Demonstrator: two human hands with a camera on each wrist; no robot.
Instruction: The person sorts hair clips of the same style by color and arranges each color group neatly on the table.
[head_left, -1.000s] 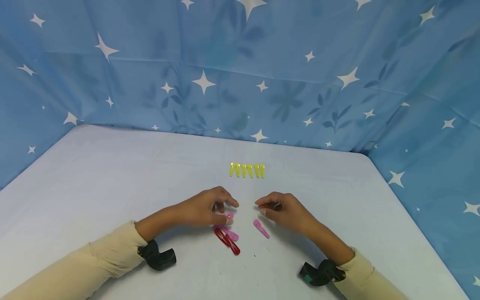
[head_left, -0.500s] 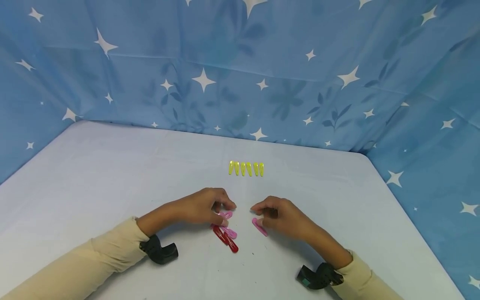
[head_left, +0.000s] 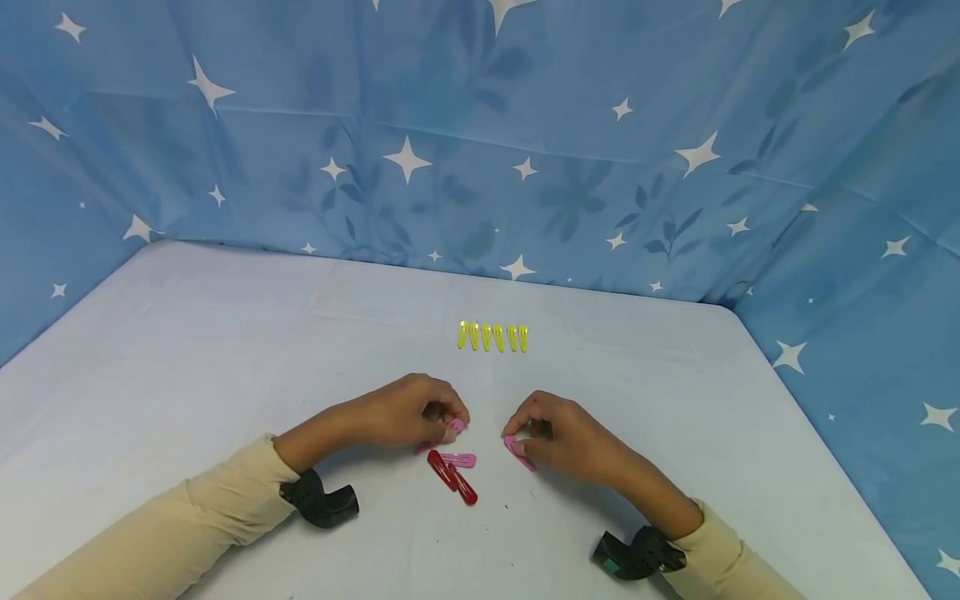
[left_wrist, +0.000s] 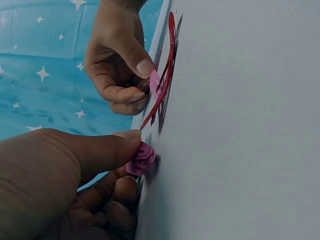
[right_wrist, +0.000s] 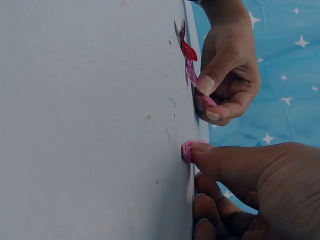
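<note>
My left hand pinches a pink snap hair clip between thumb and fingertips, close over the white table. Another bit of pink shows below its thumb. My right hand pinches a second pink hair clip, which slants on the tabletop; in the right wrist view the thumb covers most of this pink clip. Just in front of the left hand lies a loose pink clip, overlapped by two red hair clips that rest against each other.
Farther back, several yellow hair clips stand side by side in a row. The white table ends at a blue star-patterned curtain. Dark wrist cameras are strapped to both forearms.
The left fingers have closed on a pink clip and drawn it from the pile, turning the loose pink one. The right hand has come down onto its pink clip and pinches it.
</note>
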